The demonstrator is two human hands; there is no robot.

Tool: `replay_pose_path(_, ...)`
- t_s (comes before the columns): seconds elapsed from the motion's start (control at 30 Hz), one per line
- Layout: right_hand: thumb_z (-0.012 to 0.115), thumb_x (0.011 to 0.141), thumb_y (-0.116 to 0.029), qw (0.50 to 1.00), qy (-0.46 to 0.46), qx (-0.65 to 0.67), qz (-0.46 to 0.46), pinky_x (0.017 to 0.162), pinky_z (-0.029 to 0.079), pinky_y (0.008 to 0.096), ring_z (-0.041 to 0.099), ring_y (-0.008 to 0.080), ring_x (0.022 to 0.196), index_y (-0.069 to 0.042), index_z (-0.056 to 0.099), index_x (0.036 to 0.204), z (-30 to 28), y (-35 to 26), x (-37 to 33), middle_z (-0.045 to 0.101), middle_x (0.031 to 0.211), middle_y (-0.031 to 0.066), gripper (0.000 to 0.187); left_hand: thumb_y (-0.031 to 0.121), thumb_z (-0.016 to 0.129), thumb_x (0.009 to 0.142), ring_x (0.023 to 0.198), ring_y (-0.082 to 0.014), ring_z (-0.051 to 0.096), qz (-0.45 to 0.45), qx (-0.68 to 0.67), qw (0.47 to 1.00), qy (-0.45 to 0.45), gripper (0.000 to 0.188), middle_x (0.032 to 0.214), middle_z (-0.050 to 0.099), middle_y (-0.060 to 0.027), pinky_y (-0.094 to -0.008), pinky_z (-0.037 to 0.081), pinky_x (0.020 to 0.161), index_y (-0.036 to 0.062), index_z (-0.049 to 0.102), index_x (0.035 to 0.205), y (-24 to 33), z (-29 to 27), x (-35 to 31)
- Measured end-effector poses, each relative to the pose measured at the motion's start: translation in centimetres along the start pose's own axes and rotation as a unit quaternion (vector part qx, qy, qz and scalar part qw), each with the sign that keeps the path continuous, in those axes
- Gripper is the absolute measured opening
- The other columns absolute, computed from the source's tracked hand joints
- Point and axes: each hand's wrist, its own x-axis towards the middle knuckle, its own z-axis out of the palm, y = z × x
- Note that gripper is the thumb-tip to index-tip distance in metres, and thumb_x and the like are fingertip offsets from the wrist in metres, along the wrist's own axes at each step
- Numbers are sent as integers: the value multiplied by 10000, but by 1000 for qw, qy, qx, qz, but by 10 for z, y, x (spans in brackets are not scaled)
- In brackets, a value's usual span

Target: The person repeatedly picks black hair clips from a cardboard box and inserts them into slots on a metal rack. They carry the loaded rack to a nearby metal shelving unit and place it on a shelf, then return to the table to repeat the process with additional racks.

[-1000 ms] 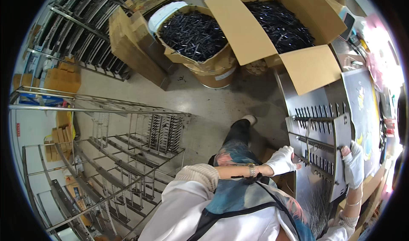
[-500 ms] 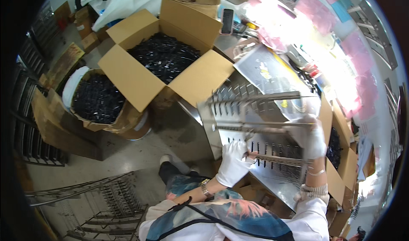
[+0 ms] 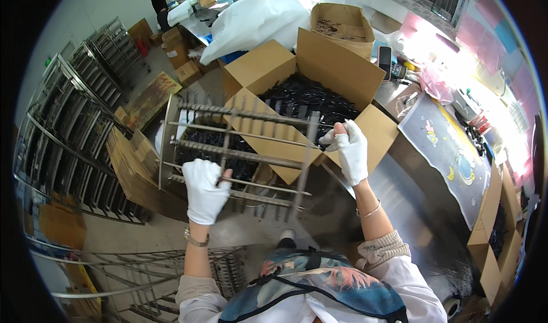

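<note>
A metal rack (image 3: 268, 164) with rows of short prongs along its bars is held up in front of me. My left hand (image 3: 206, 192), in a white glove with a bare thumb tip, is wrapped round a lower bar of it. At the rack's right end, my right hand (image 3: 349, 152), gloved the same way, is closed on its edge. The rack hangs over the near flap of a large cardboard box (image 3: 342, 63) filled with thin black pieces (image 3: 308, 97). Behind its bars shows a round container, partly hidden, with more black pieces (image 3: 220, 146).
A metal table (image 3: 399, 203) lies to the right, with a patterned mat (image 3: 451, 152), a phone (image 3: 384, 60) and another open box (image 3: 491, 249). Racks on stands (image 3: 74, 152) fill the left side; another rack (image 3: 165, 277) is low in front. A person (image 3: 160, 6) stands far back left.
The rack has moved left, off the metal table, and now hangs before the large box. Both hands moved left with it, and my view has turned left.
</note>
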Motion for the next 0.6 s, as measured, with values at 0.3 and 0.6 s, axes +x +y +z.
replay_pose_path(0.3, 508, 991, -130, 989, 100, 34, 105, 497, 458, 301, 492, 152, 525, -123, 569, 874, -31, 25, 28, 532, 682, -4, 132, 93, 780, 758, 758, -346, 467, -87, -1, 996, -20, 353, 725, 453, -102, -450, 373, 728, 83, 431, 710, -188, 53, -51)
replay_pose_path(0.6, 555, 982, -284, 928, -293, -222, -66, 704, 526, 544, 656, 465, 762, -46, 541, 1069, 173, 0, -42, 656, 762, 262, 253, 67, 787, 768, 783, -367, 494, -76, 12, 997, 18, 299, 772, 502, -130, -464, 406, 750, 52, 489, 747, -195, 73, -12)
